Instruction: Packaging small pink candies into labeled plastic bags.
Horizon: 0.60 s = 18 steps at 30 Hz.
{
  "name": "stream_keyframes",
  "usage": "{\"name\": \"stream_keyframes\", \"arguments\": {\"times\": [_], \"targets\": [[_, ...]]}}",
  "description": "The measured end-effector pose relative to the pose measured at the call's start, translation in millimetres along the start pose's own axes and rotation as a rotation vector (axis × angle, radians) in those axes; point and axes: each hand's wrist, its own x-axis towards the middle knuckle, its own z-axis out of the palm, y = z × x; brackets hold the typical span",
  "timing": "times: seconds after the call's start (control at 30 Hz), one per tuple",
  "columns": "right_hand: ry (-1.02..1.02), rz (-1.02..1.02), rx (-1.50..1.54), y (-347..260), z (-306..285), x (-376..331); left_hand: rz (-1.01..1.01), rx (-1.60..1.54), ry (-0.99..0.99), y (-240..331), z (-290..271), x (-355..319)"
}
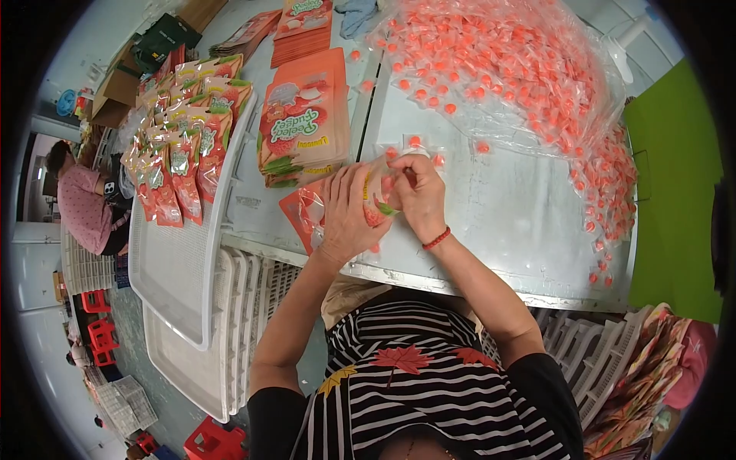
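My left hand (349, 211) is closed around a pink and red candy pouch (300, 208), tilted over the front part of the metal table. At the pouch's upper end, my right hand (420, 195) has its fingers pinched together; what they hold, if anything, is hidden. A few clear-wrapped red candies (415, 141) lie just beyond the right fingertips. Past the left hand sits a neat stack of flat pouches (303, 115). At the far right spreads a big heap of wrapped red candies (498, 54), partly in clear plastic.
Filled pouches (184, 146) crowd the far end of a white tray (172, 261) at the left, above several stacked trays (192, 360). A green board (675, 192) borders the right. Red stools (215, 441) stand on the floor; a person in pink (84, 199) is at far left.
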Motion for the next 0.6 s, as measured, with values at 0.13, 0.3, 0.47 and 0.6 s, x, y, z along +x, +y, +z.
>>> {"name": "stream_keyframes", "arguments": {"times": [0.13, 0.3, 0.47, 0.6], "targets": [[-0.119, 0.004, -0.097, -17, 7, 4, 0.018, 0.059, -0.068, 2, 2, 2], [-0.26, 0.038, -0.237, -76, 19, -4, -0.025, 0.04, 0.012, -23, 8, -9], [-0.151, -0.698, -0.471, -102, 12, -1, -0.128, -0.27, 0.301, -6, -28, 12], [0.064, -0.575, -0.816, -16, -68, 47, -0.257, -0.398, 0.436, -13, -44, 0]]}}
